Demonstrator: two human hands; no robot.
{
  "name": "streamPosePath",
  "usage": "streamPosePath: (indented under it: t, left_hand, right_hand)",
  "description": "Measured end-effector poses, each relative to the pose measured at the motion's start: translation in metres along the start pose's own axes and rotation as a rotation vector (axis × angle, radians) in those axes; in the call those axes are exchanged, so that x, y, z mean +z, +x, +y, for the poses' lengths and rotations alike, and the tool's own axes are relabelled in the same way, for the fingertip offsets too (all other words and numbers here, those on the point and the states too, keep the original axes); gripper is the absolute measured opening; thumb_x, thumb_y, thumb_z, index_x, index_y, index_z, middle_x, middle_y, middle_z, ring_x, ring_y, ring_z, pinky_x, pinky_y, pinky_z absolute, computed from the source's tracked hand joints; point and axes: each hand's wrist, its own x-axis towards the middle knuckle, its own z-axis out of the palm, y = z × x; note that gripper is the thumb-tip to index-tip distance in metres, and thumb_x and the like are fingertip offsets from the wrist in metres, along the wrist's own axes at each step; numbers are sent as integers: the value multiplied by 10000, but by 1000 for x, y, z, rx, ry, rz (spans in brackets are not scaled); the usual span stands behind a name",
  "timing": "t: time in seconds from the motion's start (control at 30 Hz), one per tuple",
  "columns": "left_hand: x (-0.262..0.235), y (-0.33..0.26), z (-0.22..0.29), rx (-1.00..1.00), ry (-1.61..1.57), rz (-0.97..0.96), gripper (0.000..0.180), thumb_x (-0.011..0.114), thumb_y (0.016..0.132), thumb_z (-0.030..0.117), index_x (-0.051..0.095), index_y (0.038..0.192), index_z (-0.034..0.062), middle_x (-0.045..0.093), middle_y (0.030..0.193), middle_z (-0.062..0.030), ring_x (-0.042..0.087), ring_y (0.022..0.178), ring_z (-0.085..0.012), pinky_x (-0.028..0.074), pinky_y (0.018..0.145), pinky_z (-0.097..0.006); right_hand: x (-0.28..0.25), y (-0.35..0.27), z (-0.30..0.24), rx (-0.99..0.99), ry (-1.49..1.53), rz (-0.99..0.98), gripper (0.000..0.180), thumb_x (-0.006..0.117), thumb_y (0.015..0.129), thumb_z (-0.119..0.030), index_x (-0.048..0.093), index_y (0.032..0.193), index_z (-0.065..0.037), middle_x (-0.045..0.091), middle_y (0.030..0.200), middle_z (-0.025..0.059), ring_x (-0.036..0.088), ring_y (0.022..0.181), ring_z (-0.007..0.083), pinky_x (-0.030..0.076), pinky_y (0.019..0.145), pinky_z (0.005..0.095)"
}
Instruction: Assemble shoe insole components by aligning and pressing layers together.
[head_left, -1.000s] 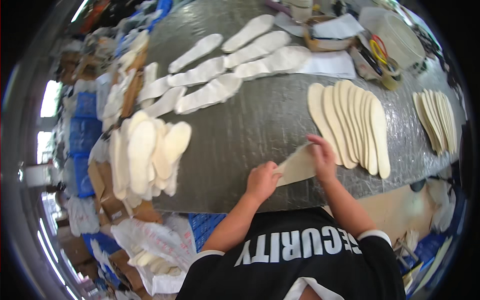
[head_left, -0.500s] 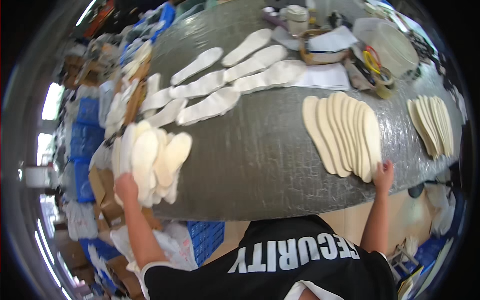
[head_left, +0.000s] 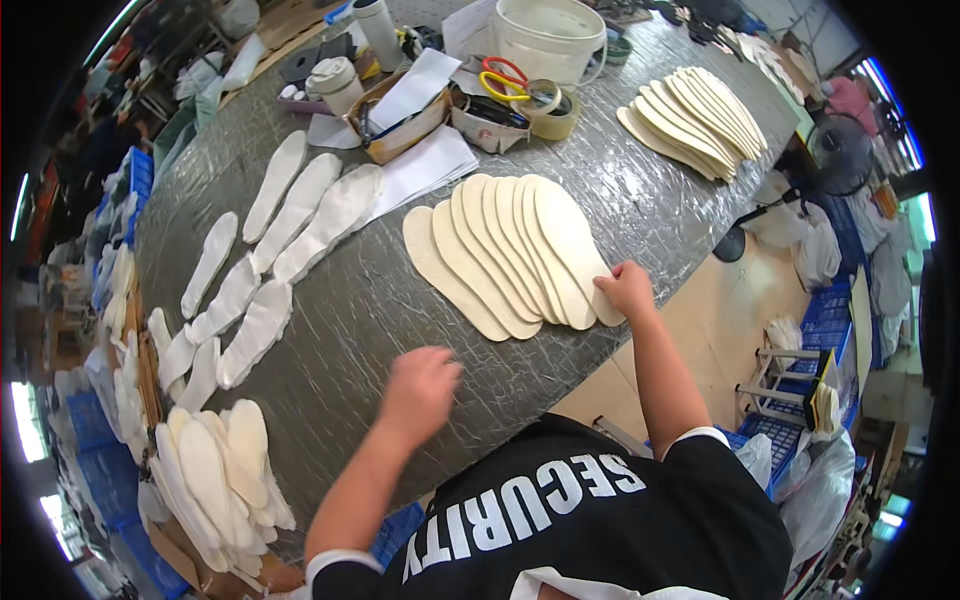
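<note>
Cream-coloured insole blanks (head_left: 515,255) lie fanned in an overlapping row near the middle of our bench (head_left: 390,310), their lower ends reaching toward the near edge, and our right hand (head_left: 627,290) rests on the lower tip of the rightmost piece, fingers curled down onto it and pressing rather than pinching — it touches the blank but clamps nothing we can see. Our left hand (head_left: 418,390) hovers over bare silver bench surface just left of the fan, fingers loosely bent and apart, holding nothing. From here we judge the main risk to be the fan sliding: the pieces only lean on one another, so a push from the right hand could shove the outer blank off the near edge or skew the whole row. The wrinkled covering of the bench might also catch an edge. Farther left, white fabric insole pieces (head_left: 265,265) lie in loose rows, and a heap of pale blanks (head_left: 215,470) sits at the left corner, partly overhanging. At the far side we see a second fan of blanks (head_left: 695,115), a white bucket (head_left: 548,35), scissors with red and yellow handles (head_left: 503,78) and a roll of tape (head_left: 553,105).
</note>
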Motion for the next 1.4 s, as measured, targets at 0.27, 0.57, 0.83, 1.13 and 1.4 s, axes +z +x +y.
streamPosePath:
  t: [0.27,0.57,0.83,1.13,1.4]
  left_hand:
    - [108,111,47,235,-54,-90,228,576,759,50,629,977,13,601,1020,-129,555,1003,-307,442,905,-396]
    - [97,130,39,-497,-1407,-59,441,644,896,396,589,1097,7,618,1025,-65,552,985,-158,448,865,-307]
    - [1,37,-2,-294,-2080,24,853,716,784,502,400,1341,-62,571,1203,-163,586,1073,-229,493,923,-370]
    - [-54,-174,-37,-807,-1704,848,1013,491,724,804,427,1315,-16,565,1110,-146,553,788,-182,503,668,-335]
    - [-47,-243,-8,-908,-1587,1171,1024,472,719,826,434,1313,-8,575,1117,-158,550,778,-172,482,615,-316]
  right_hand:
    - [-23,-9,69,247,1715,-877,141,637,897,-191,573,823,-90,514,647,-13,480,508,85,390,442,231]
    - [-87,-103,-28,-262,1218,203,225,358,1010,-96,503,1166,-25,539,927,49,509,783,88,441,666,242]
    - [54,-197,-104,-677,1038,-442,175,428,940,3,398,1108,-32,550,1038,91,530,940,138,433,831,297]
    - [189,-167,-315,-335,804,-1004,162,567,896,-109,609,789,4,611,646,96,585,546,183,462,495,333]
    - [273,-189,-412,305,1093,-830,62,568,806,-42,555,746,-37,561,642,65,529,514,168,402,436,308]
